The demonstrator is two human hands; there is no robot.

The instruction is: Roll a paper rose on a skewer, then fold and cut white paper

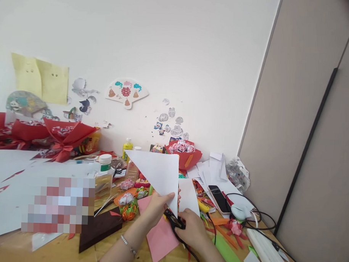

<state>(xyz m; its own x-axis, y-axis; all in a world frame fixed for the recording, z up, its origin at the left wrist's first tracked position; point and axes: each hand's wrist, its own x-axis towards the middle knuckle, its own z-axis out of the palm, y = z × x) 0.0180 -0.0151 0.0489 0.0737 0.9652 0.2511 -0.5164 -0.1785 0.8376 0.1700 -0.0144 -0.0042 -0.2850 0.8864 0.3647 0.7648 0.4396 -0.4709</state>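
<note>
A white sheet of paper, folded into a triangle, stands raised over the table in my left hand, the thumb on its near face. Black-handled scissors are gripped in my right hand, close to the paper's lower corner. Whether the blades are in the paper is hidden. Another white paper part hangs just right of the triangle, above my right hand; I cannot tell if the two are joined. Beneath my hands lies a pink sheet of paper.
Left of my arm are a dark brown box, a clear jar and wrapped candy flowers. To the right lie a phone, black cables, green paper and a white power strip. Red bouquets line the wall.
</note>
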